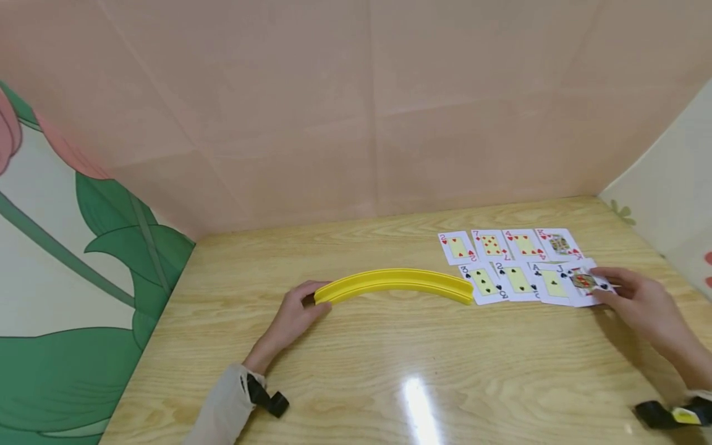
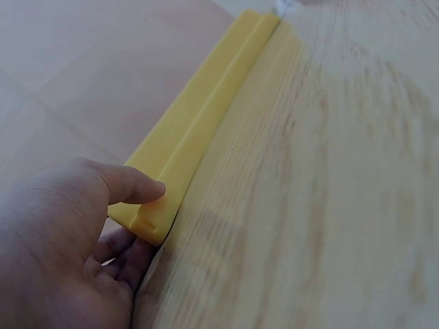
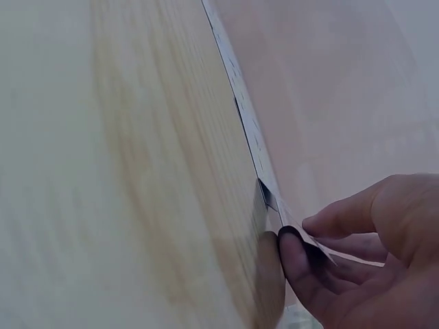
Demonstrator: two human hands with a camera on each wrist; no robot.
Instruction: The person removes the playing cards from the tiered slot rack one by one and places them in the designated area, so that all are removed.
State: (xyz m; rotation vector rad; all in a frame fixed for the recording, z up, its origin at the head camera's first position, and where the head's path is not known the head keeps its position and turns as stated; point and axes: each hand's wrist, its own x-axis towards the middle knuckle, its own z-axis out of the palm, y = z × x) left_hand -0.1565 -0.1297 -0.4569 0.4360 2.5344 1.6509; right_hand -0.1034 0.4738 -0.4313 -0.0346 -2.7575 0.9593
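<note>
My left hand point(image 1: 295, 314) grips the left end of a curved yellow card holder point(image 1: 392, 280), a grooved plastic strip lying on the table. In the left wrist view, the thumb point(image 2: 140, 186) presses its side and the other fingers are partly hidden behind it. The holder's right end touches or overlaps the front row of playing cards. At that row's right end, my right hand point(image 1: 648, 306) pinches the jack of spades point(image 1: 584, 282) by its right edge. The right wrist view shows this card edge point(image 3: 309, 240) bent up off the table between thumb and fingers.
Left of the jack lie overlapping black cards, an ace point(image 1: 553, 284) and a two point(image 1: 517, 281) among them. Behind is a row of red cards ending in a king point(image 1: 559, 244). A pinkish wall point(image 1: 334, 123) closes the wooden table's point(image 1: 361, 371) back; painted panels flank it.
</note>
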